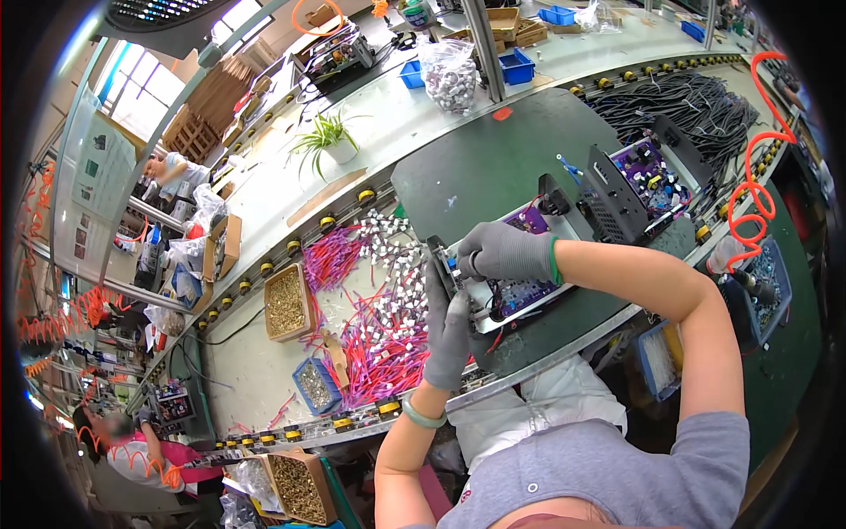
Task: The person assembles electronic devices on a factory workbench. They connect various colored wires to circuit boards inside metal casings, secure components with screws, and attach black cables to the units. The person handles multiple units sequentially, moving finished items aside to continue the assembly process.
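In front of me an open metal chassis [538, 310] with a purple circuit board [531, 218] lies on the dark green work surface. My left hand [448, 339], in a grey glove, grips the black end panel [435, 248] at the chassis's left end, thumb on the near side. Over that same end bends my right hand [504, 251], in a grey glove with a green cuff. Its fingers are curled and pressed together by the panel; whatever is between them is hidden. Dark wires lie inside the chassis beneath the right hand.
A second chassis with a black perforated panel [614, 198] stands to the right. Left are heaped pink and purple wires with white connectors [379, 353], a box of brass-coloured parts [287, 303] and a blue bin [315, 385]. Black cables [683, 110] and a coiled orange hose [747, 189] are at right.
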### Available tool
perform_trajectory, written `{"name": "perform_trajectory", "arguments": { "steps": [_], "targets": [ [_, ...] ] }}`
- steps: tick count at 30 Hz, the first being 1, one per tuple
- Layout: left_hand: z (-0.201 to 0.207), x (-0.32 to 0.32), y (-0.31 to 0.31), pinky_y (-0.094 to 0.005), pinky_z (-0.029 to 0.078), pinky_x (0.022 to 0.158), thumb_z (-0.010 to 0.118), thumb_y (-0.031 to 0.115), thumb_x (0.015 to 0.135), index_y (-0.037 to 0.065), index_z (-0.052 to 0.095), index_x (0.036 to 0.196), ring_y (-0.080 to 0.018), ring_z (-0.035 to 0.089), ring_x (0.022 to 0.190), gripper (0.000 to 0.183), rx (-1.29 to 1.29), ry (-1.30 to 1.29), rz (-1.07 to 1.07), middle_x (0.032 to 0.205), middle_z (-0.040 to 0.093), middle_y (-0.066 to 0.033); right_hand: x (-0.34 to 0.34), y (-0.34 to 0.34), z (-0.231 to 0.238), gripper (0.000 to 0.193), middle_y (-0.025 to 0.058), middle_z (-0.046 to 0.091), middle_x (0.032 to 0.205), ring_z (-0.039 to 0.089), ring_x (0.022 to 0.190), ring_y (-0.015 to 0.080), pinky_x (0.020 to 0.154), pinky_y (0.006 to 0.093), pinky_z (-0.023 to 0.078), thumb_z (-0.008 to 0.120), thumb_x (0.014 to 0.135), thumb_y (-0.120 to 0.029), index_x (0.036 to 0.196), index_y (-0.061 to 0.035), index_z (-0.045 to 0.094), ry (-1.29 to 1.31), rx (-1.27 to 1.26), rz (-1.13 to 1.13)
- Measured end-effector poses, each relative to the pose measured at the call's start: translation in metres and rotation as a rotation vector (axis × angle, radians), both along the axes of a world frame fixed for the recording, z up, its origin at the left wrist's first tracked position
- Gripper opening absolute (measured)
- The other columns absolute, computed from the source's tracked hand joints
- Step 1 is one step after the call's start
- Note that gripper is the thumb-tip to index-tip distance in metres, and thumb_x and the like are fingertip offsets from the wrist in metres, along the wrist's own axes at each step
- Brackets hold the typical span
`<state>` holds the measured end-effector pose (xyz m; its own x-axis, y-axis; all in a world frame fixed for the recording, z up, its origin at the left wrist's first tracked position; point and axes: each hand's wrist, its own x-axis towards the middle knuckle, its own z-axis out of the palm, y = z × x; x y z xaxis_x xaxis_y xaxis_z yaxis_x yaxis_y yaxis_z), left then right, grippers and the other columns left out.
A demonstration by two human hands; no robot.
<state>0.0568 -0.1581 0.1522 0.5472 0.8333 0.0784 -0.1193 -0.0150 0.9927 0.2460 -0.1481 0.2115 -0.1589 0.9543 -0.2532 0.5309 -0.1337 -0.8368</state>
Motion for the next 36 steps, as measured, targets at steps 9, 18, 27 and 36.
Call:
{"name": "perform_trajectory", "arguments": {
  "steps": [9,18,27,36],
  "targets": [
    [0.013,0.006,-0.006,-0.0354,0.034,0.115,0.039,0.022,0.099,0.001,0.008,0.16,-0.0235,0.041,0.139,0.071,-0.097,0.055,-0.028,0.152,0.04,-0.0176,-0.006,-0.001,0.003,0.021,0.0193,0.072,0.088,0.069,0.084,0.0357,0.079,0.0412,0.054,0.058,0.08,-0.014,0.089,-0.0067,0.075,-0.286,0.203,0.022],
    [-0.044,-0.15,0.093,-0.0216,0.046,0.069,0.062,0.021,0.099,-0.002,0.064,0.125,-0.0066,0.056,0.08,0.035,-0.051,0.274,0.461,0.095,0.067,-0.0018,0.124,-0.049,0.005,0.035,0.0138,0.071,0.109,0.068,0.1,0.0207,0.089,0.035,0.053,0.065,0.094,-0.019,0.124,-0.0009,0.064,-0.431,0.614,-0.36],
    [-0.142,-0.085,0.177,-0.0357,0.051,0.096,0.067,0.034,0.088,0.006,0.07,0.121,-0.0294,0.07,0.107,0.044,0.11,0.982,0.325,0.116,0.072,-0.0172,0.11,-0.051,-0.049,0.043,0.0079,0.066,0.119,0.058,0.108,0.0152,0.098,0.0286,0.043,0.056,0.102,-0.029,0.133,0.0012,0.058,0.262,0.295,-0.526],
    [-0.139,-0.086,0.206,-0.0371,0.056,0.088,0.069,0.024,0.083,0.011,0.076,0.11,-0.027,0.071,0.104,0.031,0.14,1.233,0.181,0.114,0.072,-0.019,0.07,-0.035,-0.039,0.034,0.0142,0.069,0.107,0.064,0.101,0.0189,0.091,0.0321,0.049,0.055,0.101,-0.021,0.126,0.001,0.061,0.067,0.451,-0.439]
  ]
}}
